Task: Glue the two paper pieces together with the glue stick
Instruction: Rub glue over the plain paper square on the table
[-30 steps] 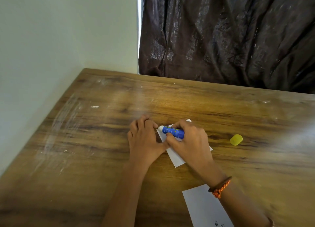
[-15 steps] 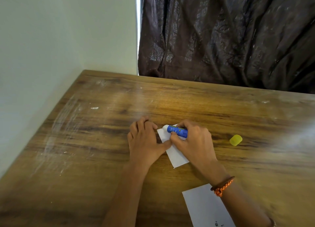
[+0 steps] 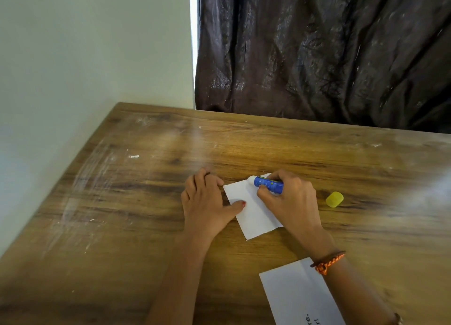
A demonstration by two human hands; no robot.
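Small paper piece (image 3: 253, 212) lies mid-table. Right hand (image 3: 290, 202) grips the blue glue stick (image 3: 268, 184), tip on the piece's far edge; left hand (image 3: 207, 205) presses flat on its left side. Step judged: spreading glue. Next: bring the second paper piece (image 3: 297, 293), nearer than the first, onto it. Yellow cap (image 3: 334, 199) lies right; bare table (image 3: 122, 202) left.

Your right hand (image 3: 291, 200) grips the blue glue stick (image 3: 268, 184), its white tip touching the far corner of the small paper piece (image 3: 251, 210). Your left hand (image 3: 207, 205) lies flat just left of that paper piece, thumb pressing its left edge. The yellow cap (image 3: 334, 199) sits right of the paper piece, apart from it. The second paper piece (image 3: 300, 293) lies nearer you, partly under your right forearm, on the wooden table (image 3: 122, 202).
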